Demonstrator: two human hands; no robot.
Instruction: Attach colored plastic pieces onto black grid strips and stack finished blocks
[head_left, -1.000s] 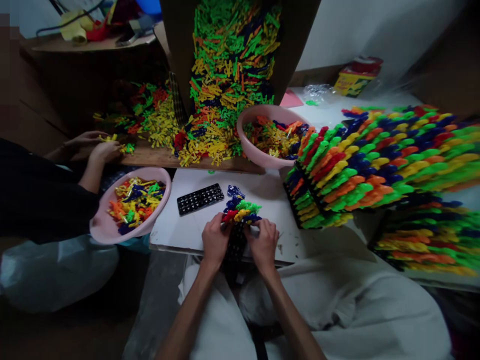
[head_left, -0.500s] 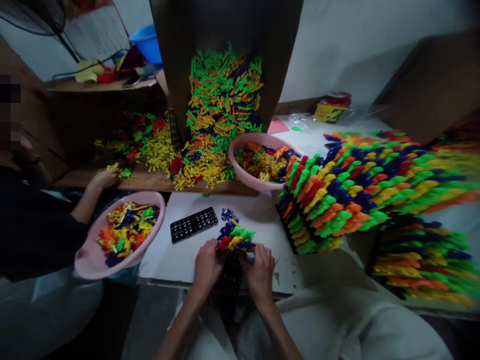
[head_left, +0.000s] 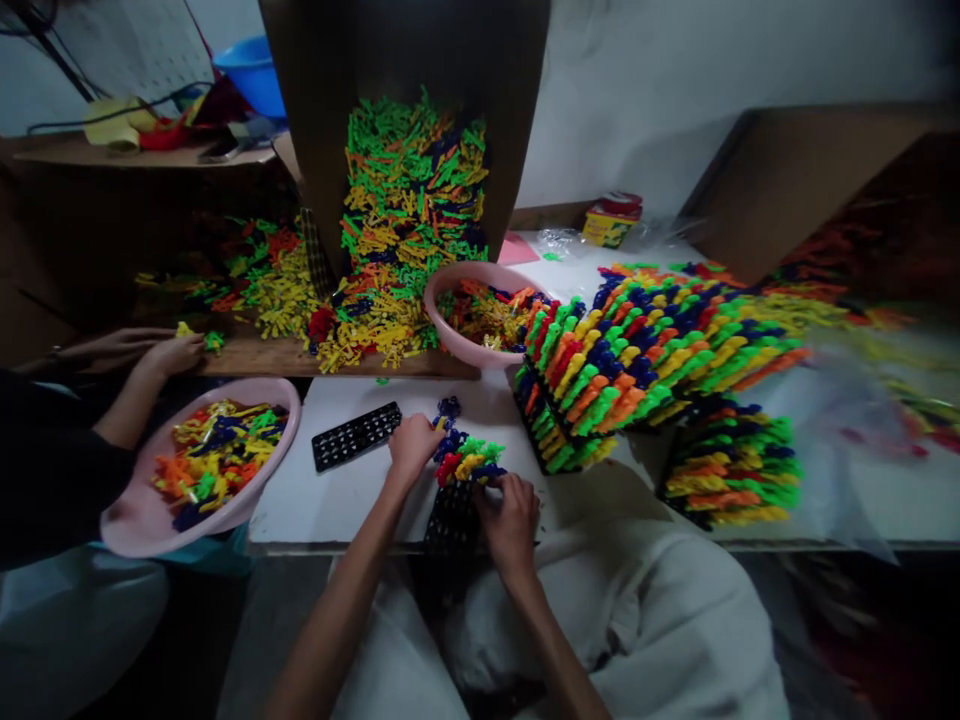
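A black tray with holes (head_left: 452, 510) lies at the front edge of the white table, its far end filled with rows of coloured figures (head_left: 471, 462). My left hand (head_left: 414, 447) is closed at the far left of these rows, beside dark blue pieces (head_left: 448, 408); what its fingertips pinch is too small to name. At the right end of the nearest row, my right hand (head_left: 511, 510) has its fingers bent together against a dark blue figure. Another black tray (head_left: 356, 436), with no figures in it, rests to the left.
Pink basins of loose figures stand left (head_left: 283, 440) and behind (head_left: 442, 325). A large heap (head_left: 416, 200) spills from a box at the back. Filled trays (head_left: 622, 350) are stacked on the right. Another person's hands (head_left: 161, 350) hold pieces at far left.
My left hand has moved forward, off the tray's side to the blue pieces beyond it. The right hand stays at the row's end. The whole view has shifted to the right.
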